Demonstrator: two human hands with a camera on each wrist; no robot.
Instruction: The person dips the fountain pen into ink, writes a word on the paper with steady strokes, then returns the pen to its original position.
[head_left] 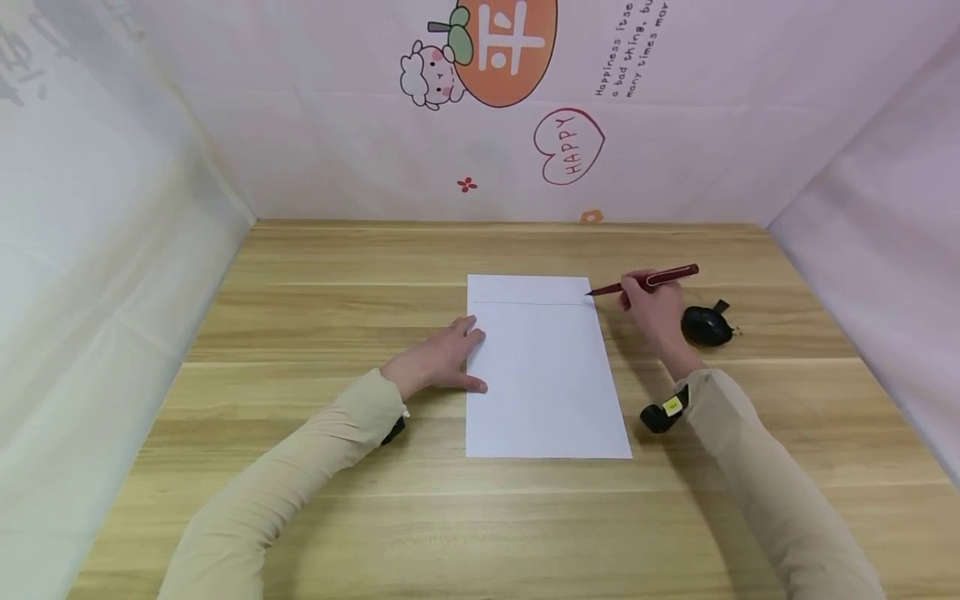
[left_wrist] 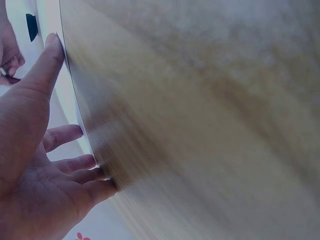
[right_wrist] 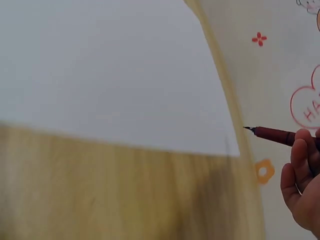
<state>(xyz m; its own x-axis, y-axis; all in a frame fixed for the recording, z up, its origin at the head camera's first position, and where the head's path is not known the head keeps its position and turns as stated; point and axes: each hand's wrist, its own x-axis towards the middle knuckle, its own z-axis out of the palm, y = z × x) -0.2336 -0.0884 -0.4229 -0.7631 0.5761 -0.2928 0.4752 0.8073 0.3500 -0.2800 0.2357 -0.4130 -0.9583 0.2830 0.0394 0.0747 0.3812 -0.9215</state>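
A white sheet of paper lies on the wooden table, with one thin line running across its upper part. My left hand rests at the sheet's left edge, fingers spread and fingertips on the paper; the left wrist view shows its palm side and straight thumb. In my right hand a dark red fountain pen is pinched, its nib pointing left over the sheet's upper right edge. The right wrist view shows the pen with its metal nib and the curled fingers.
A small black object with a short tab lies on the table right of my right hand. Black wrist devices sit at both cuffs. A printed white cloth stands behind the table's far edge, and more cloth hangs at both sides.
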